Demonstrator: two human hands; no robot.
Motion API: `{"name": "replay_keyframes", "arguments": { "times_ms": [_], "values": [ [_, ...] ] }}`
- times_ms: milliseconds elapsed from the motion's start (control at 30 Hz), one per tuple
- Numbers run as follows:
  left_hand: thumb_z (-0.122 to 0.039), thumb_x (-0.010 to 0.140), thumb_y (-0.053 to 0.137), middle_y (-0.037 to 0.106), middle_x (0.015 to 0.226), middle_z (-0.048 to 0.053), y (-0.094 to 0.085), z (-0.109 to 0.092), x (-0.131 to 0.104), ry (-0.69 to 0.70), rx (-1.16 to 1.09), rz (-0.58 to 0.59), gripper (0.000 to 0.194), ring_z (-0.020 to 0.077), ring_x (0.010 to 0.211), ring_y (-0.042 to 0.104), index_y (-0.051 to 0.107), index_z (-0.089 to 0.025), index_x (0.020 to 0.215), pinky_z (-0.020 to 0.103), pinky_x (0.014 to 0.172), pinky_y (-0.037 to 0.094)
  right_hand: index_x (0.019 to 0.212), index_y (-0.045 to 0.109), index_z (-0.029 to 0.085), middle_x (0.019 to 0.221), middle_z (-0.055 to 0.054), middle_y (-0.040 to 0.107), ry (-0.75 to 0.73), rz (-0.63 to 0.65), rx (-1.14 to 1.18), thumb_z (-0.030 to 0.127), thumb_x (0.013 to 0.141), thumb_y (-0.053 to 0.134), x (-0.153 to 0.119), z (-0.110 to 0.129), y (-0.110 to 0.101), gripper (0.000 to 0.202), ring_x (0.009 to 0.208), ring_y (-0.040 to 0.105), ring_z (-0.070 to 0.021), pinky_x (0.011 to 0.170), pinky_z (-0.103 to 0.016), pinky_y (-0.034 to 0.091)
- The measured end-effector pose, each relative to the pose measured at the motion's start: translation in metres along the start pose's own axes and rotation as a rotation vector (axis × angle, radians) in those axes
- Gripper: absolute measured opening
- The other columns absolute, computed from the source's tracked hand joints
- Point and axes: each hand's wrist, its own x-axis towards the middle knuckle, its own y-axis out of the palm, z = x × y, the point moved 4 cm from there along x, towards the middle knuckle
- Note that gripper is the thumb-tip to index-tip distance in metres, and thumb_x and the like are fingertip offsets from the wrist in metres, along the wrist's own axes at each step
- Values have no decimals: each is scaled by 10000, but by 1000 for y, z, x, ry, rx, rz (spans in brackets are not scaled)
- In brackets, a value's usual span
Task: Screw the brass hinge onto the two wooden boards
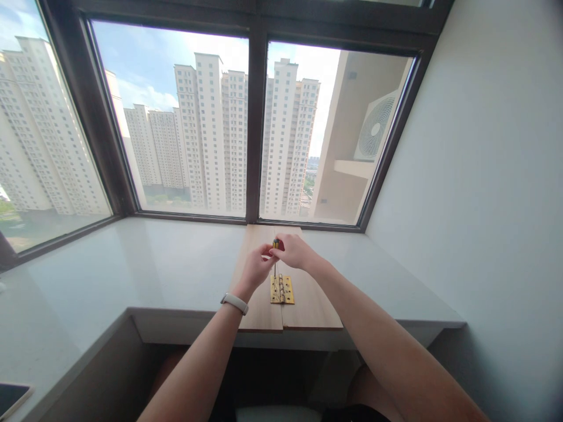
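Note:
A brass hinge (287, 289) lies across the seam between two light wooden boards (312, 305). Above its far left part stands a screwdriver (275, 244), upright, with a dark and yellow handle and a thin shaft pointing down to the hinge. My right hand (294, 251) is closed round the handle from the right. My left hand (257, 265), with a pale band on the wrist, has its fingers pressed against the screwdriver from the left. The tip and any screw under it are too small to tell.
The boards rest on a white sill (185, 269) below dark-framed windows (256, 129). A white wall (479, 176) rises on the right. Part of a dark flat device (12, 398) shows at the lower left. My legs are under the sill.

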Motion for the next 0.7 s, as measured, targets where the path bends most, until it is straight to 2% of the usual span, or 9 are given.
{"name": "replay_keyframes", "arguments": {
  "times_ms": [67,133,233,333,500,700],
  "values": [
    [-274,824,667,720,1063,94,-4,9,1,-33,-24,103,290,201,936,678,673,-180,1099,282,741,551,858,591,188,829,-34,661,-2,-47,47,328,915,568,-3,-3,-1,152,748,566,-151,621,-244,352],
    [-202,798,662,701,1137,104,-11,23,3,-86,2,145,353,206,993,669,657,-186,1151,293,774,553,887,582,193,880,-40,665,-7,-120,88,319,924,548,-8,-5,-9,136,771,563,-151,646,-246,357],
    [-169,815,608,714,1035,99,-23,49,2,-175,204,86,246,189,866,674,687,-169,1047,310,758,538,920,566,200,929,-50,664,20,-208,126,351,940,524,-20,-9,-25,158,798,563,-160,667,-253,364],
    [-215,839,604,703,934,86,-22,65,-1,-164,442,122,186,200,820,657,706,-178,990,330,766,514,875,532,209,865,-38,650,89,-285,132,400,953,490,-36,-14,-39,211,747,552,-164,642,-262,357],
    [-256,857,617,662,985,104,-4,70,-3,-60,672,202,179,237,953,632,722,-195,989,356,899,464,795,472,224,762,-14,620,182,-352,177,444,956,458,-67,-28,-44,273,674,539,-161,619,-270,360],
    [-206,877,587,633,1007,128,10,69,3,-38,780,243,137,252,1005,599,717,-174,905,349,911,446,775,449,233,725,-9,605,250,-410,202,480,955,463,-101,-48,-34,306,660,539,-167,620,-277,366]
  ]
}}
